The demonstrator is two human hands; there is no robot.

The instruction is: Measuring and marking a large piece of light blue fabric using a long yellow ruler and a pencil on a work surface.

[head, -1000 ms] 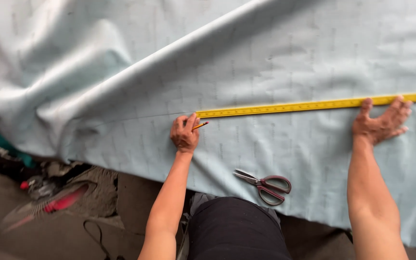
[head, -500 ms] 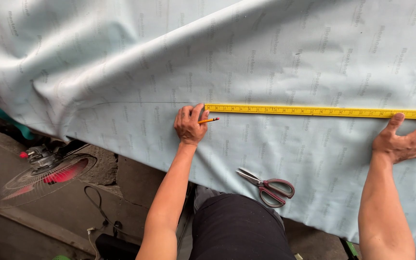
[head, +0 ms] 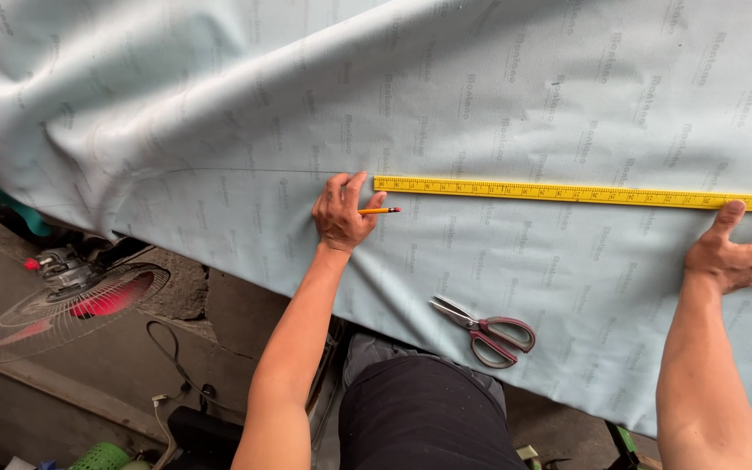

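Note:
A large pale blue-green sheet of fabric (head: 498, 96) covers the work surface. A long yellow ruler (head: 567, 192) lies across it, running left to right. My left hand (head: 341, 213) sits at the ruler's left end and grips an orange pencil (head: 379, 211), its tip pointing right just below the ruler. My right hand (head: 741, 252) rests flat on the fabric, fingers spread, thumb touching the ruler near its right end. A thin pencil line (head: 254, 170) runs left from the ruler's end.
Scissors (head: 487, 331) with dark red handles lie on the fabric near its front edge, between my arms. Below the table at the left stand a floor fan (head: 71, 300) with red blades, cables (head: 180, 374) and a green basket (head: 102, 457).
The view has shifted right and down. My left hand with the pencil stays at the ruler's left end, and my right hand has slid toward the ruler's right end.

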